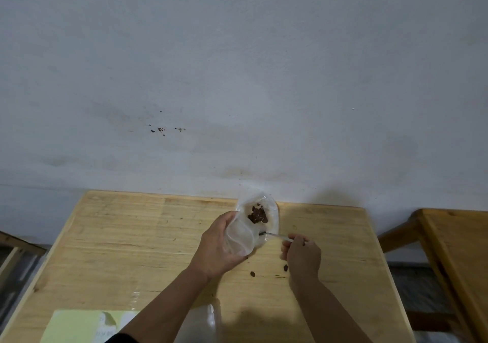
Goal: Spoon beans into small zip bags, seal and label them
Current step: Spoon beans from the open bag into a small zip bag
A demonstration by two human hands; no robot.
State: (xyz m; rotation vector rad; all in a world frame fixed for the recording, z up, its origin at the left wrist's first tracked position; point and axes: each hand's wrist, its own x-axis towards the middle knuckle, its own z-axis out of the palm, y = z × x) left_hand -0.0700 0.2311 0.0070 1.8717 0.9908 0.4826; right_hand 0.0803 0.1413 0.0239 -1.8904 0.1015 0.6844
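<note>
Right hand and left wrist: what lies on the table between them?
In the head view, loose beans lie on the bare wooden table between the right hand and left wrist.

The counter (118, 237) lies bare across the left and centre-left of the frame. At centre, a bag of beans (257, 214) stands against the wall (237, 78). Loose beans (269, 270) dot lower centre; yellow-green sheets (74, 325) and clear bags (203, 321) fill the bottom edge.

The plate (274, 217) with beans (257, 215) sits at the tabletop's (132, 237) far edge, the zip bag (239, 239) just left of it. Two loose beans (285, 267) lie nearer the front; label sheets (76, 325) occupy the front-left corner.
</note>
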